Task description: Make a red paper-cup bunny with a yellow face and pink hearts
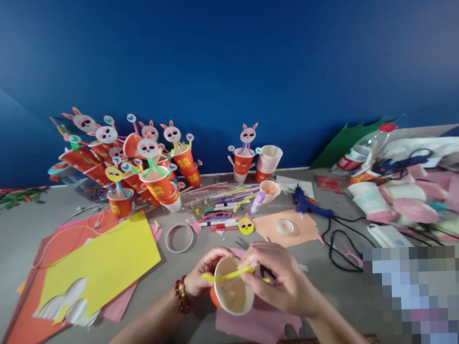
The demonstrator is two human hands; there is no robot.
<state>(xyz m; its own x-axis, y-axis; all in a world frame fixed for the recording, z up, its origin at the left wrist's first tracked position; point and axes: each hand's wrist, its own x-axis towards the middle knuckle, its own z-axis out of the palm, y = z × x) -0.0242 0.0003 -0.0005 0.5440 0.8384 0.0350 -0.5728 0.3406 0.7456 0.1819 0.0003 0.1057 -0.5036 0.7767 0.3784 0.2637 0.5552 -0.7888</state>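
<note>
My left hand (205, 275) is closed round the left side of a red paper cup (234, 300), whose open white mouth faces me. A yellow straw (230, 275) crosses the cup's mouth, its left end sticking out past the rim by my left hand. My right hand (280, 278) pinches the straw's right part between thumb and fingers, at the cup's right rim. Below both hands lies a pink paper sheet (235, 328) with cut edges. Something with dark handles, perhaps scissors, is partly hidden behind my right fingers. Inside the cup I see only its pale wall and bottom.
Red cups with paper rabbit faces (147, 148) crowd the back left. A cup stack (270, 160), blue glue gun (309, 204) and its cord stand right of centre. Straws, markers, a yellow chick face (245, 224), a tape roll (179, 238) and yellow paper (104, 261) lie around.
</note>
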